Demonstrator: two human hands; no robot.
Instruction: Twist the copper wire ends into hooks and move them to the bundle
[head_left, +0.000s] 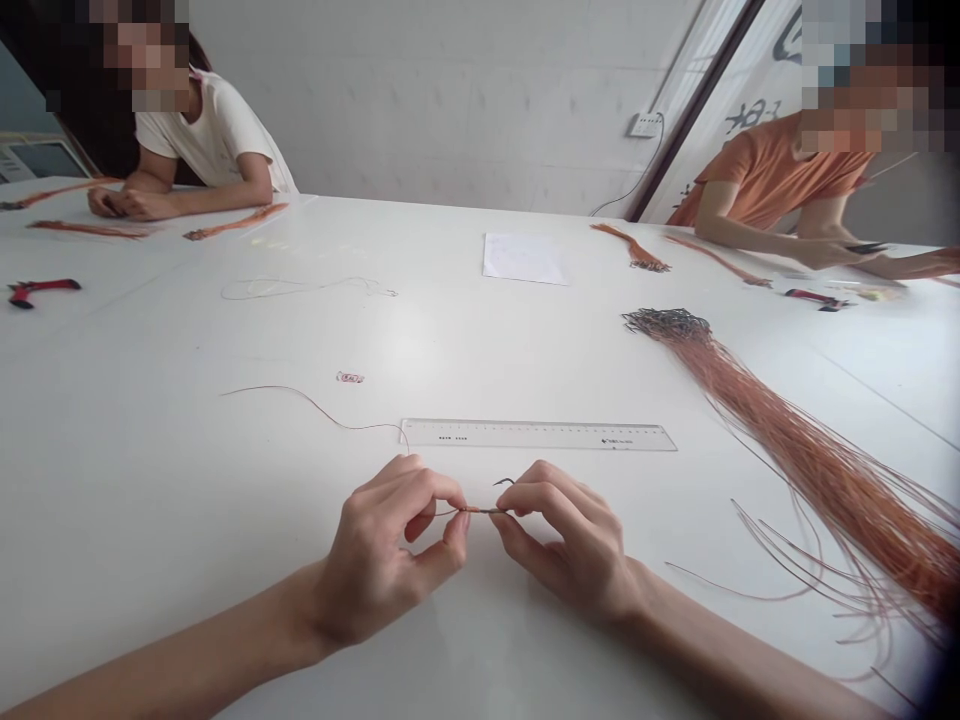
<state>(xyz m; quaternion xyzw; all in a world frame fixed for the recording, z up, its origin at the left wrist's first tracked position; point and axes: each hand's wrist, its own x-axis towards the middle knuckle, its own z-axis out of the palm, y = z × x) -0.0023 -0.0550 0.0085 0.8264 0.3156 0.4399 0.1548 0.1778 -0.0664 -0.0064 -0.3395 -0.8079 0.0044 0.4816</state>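
My left hand (pixel 405 545) pinches an orange-brown fishing line (pixel 322 408) between thumb and forefinger, where it is wound on the shank of a fishing hook. The line's loose end trails out past my knuckles and curves away to the left on the table. Thumb and forefinger of my right hand (pixel 566 540) are closed on the dark fishing hook (pixel 504 482), whose bent point sticks up above the fingertips. Both hands are close together, just in front of a clear ruler (pixel 536 435).
A large bundle of hooked lines (pixel 787 420) lies at right. Smaller bundles (pixel 634 248), a paper sheet (pixel 523 258), red-handled pliers (pixel 43 290) and more pliers (pixel 817 298) are on the white table (pixel 150 450). Two people (pixel 206 140) (pixel 780 190) lean on its far side.
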